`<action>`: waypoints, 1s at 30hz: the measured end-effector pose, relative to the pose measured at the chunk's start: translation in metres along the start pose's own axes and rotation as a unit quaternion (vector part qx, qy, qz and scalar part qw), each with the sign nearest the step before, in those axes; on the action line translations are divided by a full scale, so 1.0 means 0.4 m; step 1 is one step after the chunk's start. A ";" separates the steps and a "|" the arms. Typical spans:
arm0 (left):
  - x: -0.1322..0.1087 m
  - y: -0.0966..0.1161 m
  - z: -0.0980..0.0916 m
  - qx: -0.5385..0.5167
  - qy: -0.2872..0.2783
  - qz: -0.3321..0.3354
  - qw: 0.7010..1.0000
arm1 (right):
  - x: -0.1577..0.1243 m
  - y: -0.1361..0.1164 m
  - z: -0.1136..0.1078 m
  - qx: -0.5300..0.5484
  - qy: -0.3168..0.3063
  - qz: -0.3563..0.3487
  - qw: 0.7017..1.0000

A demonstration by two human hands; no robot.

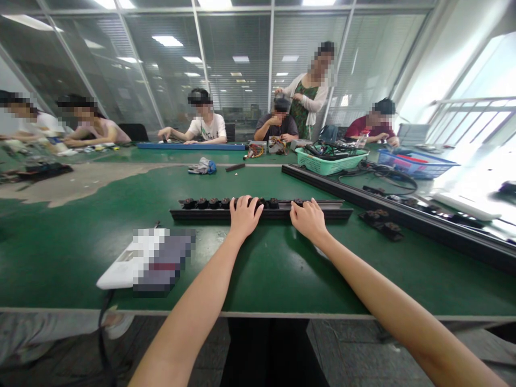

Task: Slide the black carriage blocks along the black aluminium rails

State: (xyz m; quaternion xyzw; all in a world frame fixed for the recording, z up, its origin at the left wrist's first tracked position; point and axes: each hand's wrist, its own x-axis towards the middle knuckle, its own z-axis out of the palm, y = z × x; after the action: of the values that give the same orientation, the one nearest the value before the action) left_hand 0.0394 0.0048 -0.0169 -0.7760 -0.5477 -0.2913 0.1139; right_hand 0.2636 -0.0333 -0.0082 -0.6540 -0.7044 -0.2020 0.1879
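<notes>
A long black rail lies crosswise on the green table, with a row of small round black parts seated along its left half. My left hand rests over the row near the rail's middle, fingers spread on the parts. Some of those parts are hidden beneath it. Further right, my right hand has its thumb and fingers closed around a black part in the rail. Between my hands, one more black part shows, beside a bare stretch of channel.
A white device and dark booklet lie front left. A long dark rail runs diagonally at right, near loose black parts. Beyond stand a green basket, a blue basket and several people. A grey-blue cloth lies ahead.
</notes>
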 end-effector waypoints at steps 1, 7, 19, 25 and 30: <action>0.000 0.000 0.000 -0.002 0.000 0.000 1.000 | 0.001 0.002 0.001 0.000 0.000 0.001 1.000; 0.001 0.003 -0.004 -0.005 -0.002 -0.003 1.000 | 0.003 0.017 0.004 0.015 -0.003 -0.003 1.000; 0.002 0.004 -0.007 -0.003 -0.006 -0.003 1.000 | 0.005 0.015 -0.009 0.023 -0.022 0.014 0.999; 0.002 0.000 -0.003 0.009 -0.005 0.002 1.000 | 0.008 0.018 -0.021 0.019 -0.040 0.004 0.999; 0.003 0.000 -0.002 0.011 -0.004 0.003 1.000 | 0.008 0.017 -0.023 0.010 -0.041 0.006 0.999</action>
State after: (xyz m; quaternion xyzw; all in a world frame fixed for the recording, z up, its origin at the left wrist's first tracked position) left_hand 0.0393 0.0054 -0.0158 -0.7774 -0.5491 -0.2820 0.1207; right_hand 0.2703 -0.0352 0.0015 -0.6640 -0.7096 -0.1668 0.1666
